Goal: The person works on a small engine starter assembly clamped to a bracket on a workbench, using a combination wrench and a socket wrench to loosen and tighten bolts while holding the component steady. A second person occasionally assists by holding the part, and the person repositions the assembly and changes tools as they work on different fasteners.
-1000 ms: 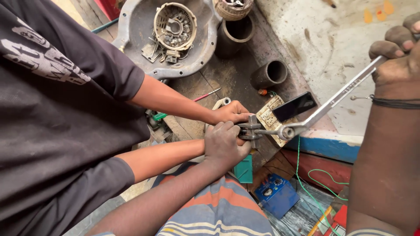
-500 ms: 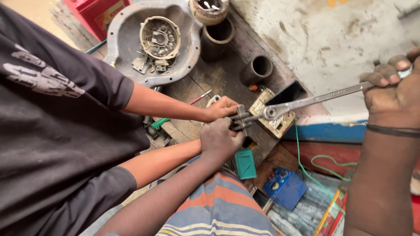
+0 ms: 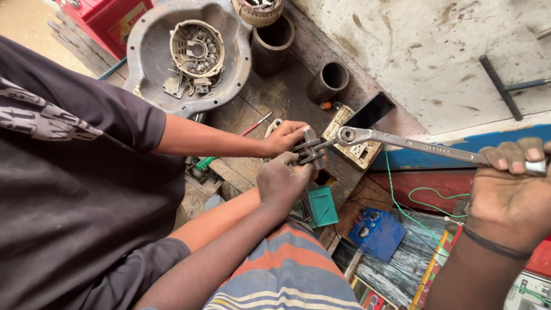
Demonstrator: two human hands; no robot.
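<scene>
Currently the right hand (image 3: pixel 511 183) sits at the right edge of the head view, fingers curled tight around the end of a long silver wrench (image 3: pixel 425 146). The wrench shaft runs leftward, roughly level, and its ring end (image 3: pixel 346 135) sits on a small metal part (image 3: pixel 310 150) at the centre of the frame. A thin dark band circles the right wrist.

The left hand (image 3: pixel 281 181) comes up from the bottom centre and is clamped on the near side of that metal part, knuckles toward the camera. Opposite it, a co-worker's hand (image 3: pixel 285 138) grips the far side of the same part; the co-worker's other forearm passes under the left arm. The co-worker wears a dark shirt (image 3: pixel 63 189) and fills the left of the frame.

Just behind the ring end lies a beige socket plate (image 3: pixel 359 154) with a dark phone (image 3: pixel 370 110) tilted against it. Below the hands: a teal case (image 3: pixel 322 205) and a blue box (image 3: pixel 376 234), with green wire (image 3: pixel 422 204) looping near them. Farther back on the wooden desk (image 3: pixel 275 100) stand two dark pipe sections (image 3: pixel 328 81) and a grey round housing (image 3: pixel 189 54) holding a stator.
</scene>
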